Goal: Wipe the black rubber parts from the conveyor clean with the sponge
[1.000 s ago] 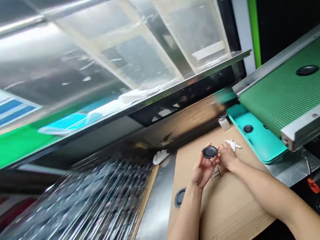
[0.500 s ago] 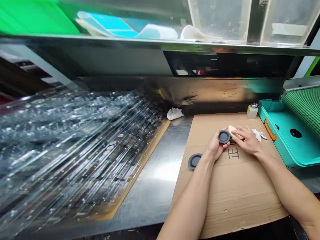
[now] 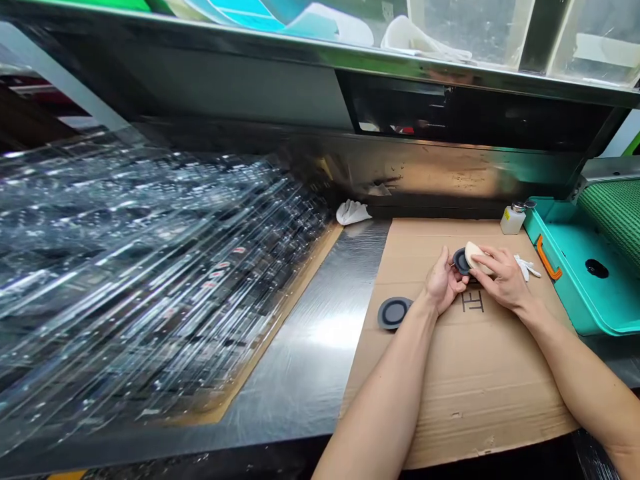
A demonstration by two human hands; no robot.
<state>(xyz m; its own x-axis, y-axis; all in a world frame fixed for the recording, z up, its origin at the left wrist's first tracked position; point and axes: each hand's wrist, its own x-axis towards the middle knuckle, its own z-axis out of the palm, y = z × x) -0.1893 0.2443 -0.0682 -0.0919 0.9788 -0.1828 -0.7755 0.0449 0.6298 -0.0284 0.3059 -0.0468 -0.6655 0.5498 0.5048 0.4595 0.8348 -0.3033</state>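
Cream pad [image 3: 475, 257] pinched in the right hand [image 3: 505, 279] sits against a dark grey disc [image 3: 461, 261], which the curled left hand [image 3: 445, 280] cradles above a cardboard sheet [image 3: 465, 387]. Second disc [image 3: 394, 313] lies nearby. Holding the disc steady favours even pad contact.

"What can be read on the bench?"

"One mark: a black printed Chinese character [image 3: 473, 302] on the cardboard sheet [image 3: 480, 393], just in front of the worker's hands. It looks like 正, though it could be 王."

"And the small white bottle [image 3: 513, 221] at the far right of the cardboard?"

"It carries a yellow label [image 3: 506, 216], but the print is too small to read from here."
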